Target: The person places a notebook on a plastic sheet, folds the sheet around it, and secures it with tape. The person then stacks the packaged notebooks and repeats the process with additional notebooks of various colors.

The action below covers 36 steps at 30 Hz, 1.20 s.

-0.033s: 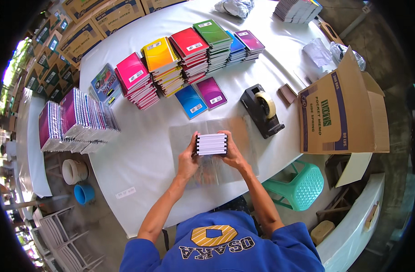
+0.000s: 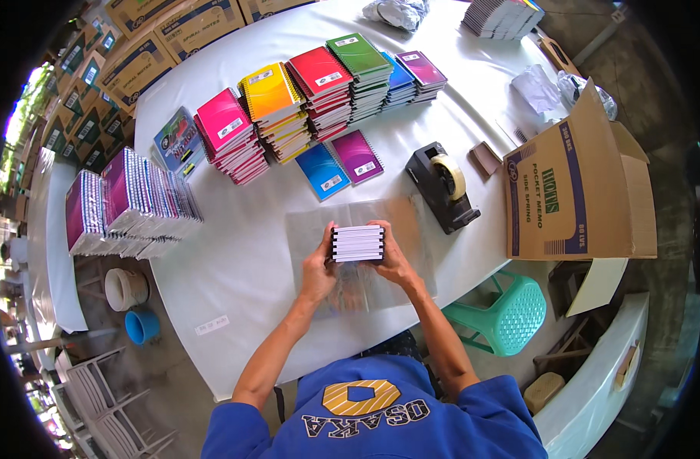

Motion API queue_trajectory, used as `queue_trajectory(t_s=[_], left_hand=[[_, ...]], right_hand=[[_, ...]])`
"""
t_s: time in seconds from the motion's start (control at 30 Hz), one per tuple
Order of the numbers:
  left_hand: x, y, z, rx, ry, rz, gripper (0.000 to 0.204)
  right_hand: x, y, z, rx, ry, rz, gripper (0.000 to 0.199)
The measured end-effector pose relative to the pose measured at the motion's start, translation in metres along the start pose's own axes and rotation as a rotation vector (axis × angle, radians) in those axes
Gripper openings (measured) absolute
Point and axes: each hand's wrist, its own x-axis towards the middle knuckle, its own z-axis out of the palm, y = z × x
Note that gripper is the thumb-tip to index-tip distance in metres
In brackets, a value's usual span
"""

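Observation:
Between my two hands is a small stack of notebooks (image 2: 358,243), its white page edges facing up. My left hand (image 2: 319,268) grips the stack's left end, and my right hand (image 2: 392,256) closes on its right end. Beneath them, clear plastic sheets or bags (image 2: 308,229) lie flat on the white table (image 2: 235,283). Just beyond lie a blue spiral notebook (image 2: 319,170) and a purple spiral notebook (image 2: 358,157), side by side. Farther back runs a row of stacked notebooks: pink (image 2: 224,126), yellow (image 2: 270,88), red (image 2: 318,73), green (image 2: 359,55), blue (image 2: 398,75) and purple (image 2: 421,69).
To the right are a black tape dispenser (image 2: 442,187) and an open cardboard box (image 2: 549,191). A green plastic stool (image 2: 511,314) stands by the table's right edge. Plastic-wrapped notebook packs (image 2: 136,199) pile up at left. Cartons (image 2: 201,30) are stacked behind the table.

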Motion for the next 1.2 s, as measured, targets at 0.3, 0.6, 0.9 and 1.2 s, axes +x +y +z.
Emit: queue_trajectory(t_s=[0.3,0.6,0.9,1.2], left_hand=[[-0.002,-0.016,0.008,-0.031,0.038,0.063,0.085],[0.005,-0.02,-0.007,-0.391,-0.059,-0.261,0.084],[0.014,0.015,-0.021,-0.263,-0.147,-0.312,0.056],[0.01,-0.038,0.001,-0.087,-0.215,-0.457,0.04]], right_hand=[[-0.004,0.006,-0.004,-0.027,-0.027,0.043,0.083],[-0.003,0.009,-0.009,-0.07,-0.04,0.018,0.085],[0.006,-0.025,-0.035,0.32,-0.175,0.433,0.07],[-0.009,0.002,-0.011,-0.504,-0.013,0.275,0.054]])
